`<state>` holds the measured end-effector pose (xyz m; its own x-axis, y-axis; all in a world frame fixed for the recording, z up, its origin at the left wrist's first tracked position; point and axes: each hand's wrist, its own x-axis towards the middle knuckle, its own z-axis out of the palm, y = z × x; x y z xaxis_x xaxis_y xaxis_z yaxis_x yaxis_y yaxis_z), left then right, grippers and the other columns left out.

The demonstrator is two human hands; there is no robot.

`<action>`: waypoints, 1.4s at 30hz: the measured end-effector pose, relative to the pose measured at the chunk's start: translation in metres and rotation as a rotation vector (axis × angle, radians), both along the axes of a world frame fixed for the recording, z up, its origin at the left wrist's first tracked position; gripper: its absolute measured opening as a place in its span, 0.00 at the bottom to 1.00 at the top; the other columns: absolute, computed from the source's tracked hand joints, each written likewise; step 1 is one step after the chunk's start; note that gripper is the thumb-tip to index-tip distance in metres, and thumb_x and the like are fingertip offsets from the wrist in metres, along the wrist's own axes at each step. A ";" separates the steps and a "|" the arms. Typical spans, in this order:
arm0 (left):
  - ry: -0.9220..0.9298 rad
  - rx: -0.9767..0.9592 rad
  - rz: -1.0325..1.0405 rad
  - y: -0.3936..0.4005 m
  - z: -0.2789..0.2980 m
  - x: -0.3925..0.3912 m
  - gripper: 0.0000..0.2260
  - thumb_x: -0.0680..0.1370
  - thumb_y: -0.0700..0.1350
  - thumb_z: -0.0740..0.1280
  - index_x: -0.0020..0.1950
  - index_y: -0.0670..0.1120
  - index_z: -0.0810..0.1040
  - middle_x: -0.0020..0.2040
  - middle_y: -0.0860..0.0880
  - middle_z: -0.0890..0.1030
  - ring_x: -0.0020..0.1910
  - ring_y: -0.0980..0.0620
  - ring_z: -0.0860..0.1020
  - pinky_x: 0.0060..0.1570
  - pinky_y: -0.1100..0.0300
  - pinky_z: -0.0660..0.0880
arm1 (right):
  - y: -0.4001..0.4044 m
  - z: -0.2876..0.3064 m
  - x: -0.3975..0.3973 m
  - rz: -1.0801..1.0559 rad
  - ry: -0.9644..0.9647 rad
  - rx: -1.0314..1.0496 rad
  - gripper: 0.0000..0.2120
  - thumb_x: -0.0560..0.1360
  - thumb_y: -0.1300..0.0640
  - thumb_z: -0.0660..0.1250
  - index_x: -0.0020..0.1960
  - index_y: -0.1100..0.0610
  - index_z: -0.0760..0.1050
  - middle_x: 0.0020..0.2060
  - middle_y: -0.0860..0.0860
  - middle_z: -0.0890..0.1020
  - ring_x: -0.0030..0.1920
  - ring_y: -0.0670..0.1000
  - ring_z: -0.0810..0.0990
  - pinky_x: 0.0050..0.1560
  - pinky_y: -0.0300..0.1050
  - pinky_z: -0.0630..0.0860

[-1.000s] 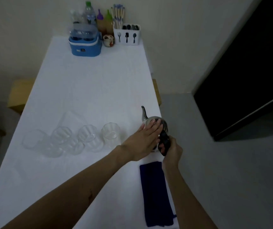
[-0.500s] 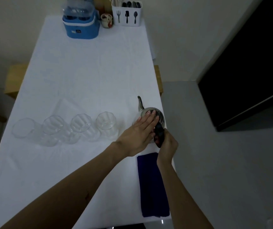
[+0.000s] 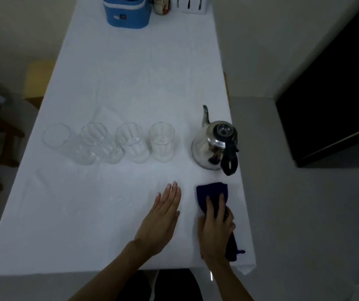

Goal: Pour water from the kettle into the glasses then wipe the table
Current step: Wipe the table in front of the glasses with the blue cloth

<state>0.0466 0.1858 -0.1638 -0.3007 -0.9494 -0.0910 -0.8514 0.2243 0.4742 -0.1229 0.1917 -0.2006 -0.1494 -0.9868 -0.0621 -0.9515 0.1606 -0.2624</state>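
A glass kettle (image 3: 214, 144) with a metal lid, a thin spout and a black handle stands near the right edge of the white table (image 3: 130, 83), with no hand on it. Several clear ribbed glasses (image 3: 128, 142) stand in a row to its left; the one nearest the kettle (image 3: 162, 141) seems to hold water. A dark blue cloth (image 3: 212, 193) lies in front of the kettle. My right hand (image 3: 215, 229) rests on the cloth, fingers curled into its folds. My left hand (image 3: 163, 216) lies flat on the tablecloth beside it, fingers together, holding nothing.
At the far end stand a blue container (image 3: 127, 11), a small jar (image 3: 162, 6) and a white cutlery holder (image 3: 192, 4). A wooden stool (image 3: 38, 81) is left of the table. A dark doorway (image 3: 337, 83) opens at right. The near table edge runs just before my wrists.
Both hands have left the kettle and pulled back toward me. The right one has come down onto the blue cloth, the left one onto the tablecloth. The camera has tilted further down.
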 end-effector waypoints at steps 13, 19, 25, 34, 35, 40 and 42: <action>-0.099 0.005 0.230 0.092 -0.039 0.132 0.25 0.83 0.49 0.44 0.78 0.41 0.49 0.79 0.44 0.49 0.79 0.49 0.45 0.76 0.52 0.42 | 0.008 0.004 0.120 0.086 -0.083 -0.186 0.28 0.71 0.68 0.73 0.70 0.62 0.74 0.70 0.59 0.75 0.57 0.64 0.77 0.48 0.59 0.78; -0.184 -0.048 0.273 0.105 -0.057 0.152 0.25 0.83 0.48 0.47 0.77 0.37 0.54 0.78 0.39 0.55 0.78 0.44 0.52 0.75 0.46 0.49 | 0.008 -0.015 0.112 0.077 0.057 -0.105 0.27 0.77 0.54 0.68 0.76 0.51 0.69 0.76 0.58 0.67 0.63 0.65 0.70 0.56 0.62 0.70; -0.186 -0.075 0.264 0.106 -0.062 0.151 0.25 0.83 0.49 0.47 0.77 0.37 0.52 0.79 0.40 0.52 0.78 0.45 0.48 0.76 0.47 0.48 | -0.037 -0.017 0.156 0.004 0.080 -0.123 0.25 0.81 0.50 0.62 0.78 0.47 0.65 0.78 0.58 0.63 0.64 0.66 0.68 0.59 0.62 0.67; -0.170 -0.074 0.268 0.108 -0.061 0.152 0.26 0.83 0.50 0.48 0.78 0.39 0.50 0.79 0.42 0.50 0.79 0.48 0.47 0.76 0.51 0.49 | 0.001 -0.017 0.145 0.499 0.036 -0.183 0.26 0.78 0.56 0.53 0.74 0.53 0.71 0.73 0.57 0.72 0.59 0.60 0.68 0.51 0.58 0.74; -0.166 -0.071 0.269 0.108 -0.061 0.153 0.26 0.83 0.50 0.49 0.78 0.39 0.50 0.79 0.42 0.50 0.79 0.48 0.47 0.77 0.51 0.49 | 0.007 -0.017 0.131 0.484 0.044 -0.172 0.26 0.77 0.56 0.54 0.75 0.52 0.70 0.73 0.56 0.71 0.59 0.61 0.68 0.51 0.58 0.74; -0.163 -0.064 0.278 0.106 -0.062 0.151 0.27 0.82 0.49 0.50 0.78 0.39 0.50 0.79 0.43 0.50 0.79 0.48 0.47 0.76 0.51 0.49 | -0.020 -0.017 0.107 0.202 0.090 -0.108 0.26 0.77 0.58 0.58 0.76 0.52 0.68 0.76 0.57 0.66 0.61 0.65 0.70 0.56 0.61 0.68; -0.156 -0.054 0.285 0.106 -0.061 0.150 0.27 0.82 0.50 0.49 0.78 0.39 0.49 0.79 0.43 0.49 0.79 0.49 0.46 0.76 0.52 0.49 | -0.038 -0.017 0.131 0.197 0.057 -0.095 0.27 0.78 0.59 0.59 0.77 0.52 0.67 0.77 0.57 0.65 0.61 0.66 0.69 0.57 0.61 0.68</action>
<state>0.1970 0.2919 -0.2253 -0.0088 -0.9980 -0.0627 -0.9449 -0.0122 0.3272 0.0078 0.1536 -0.2171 0.0461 -0.9983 0.0356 -0.9757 -0.0526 -0.2125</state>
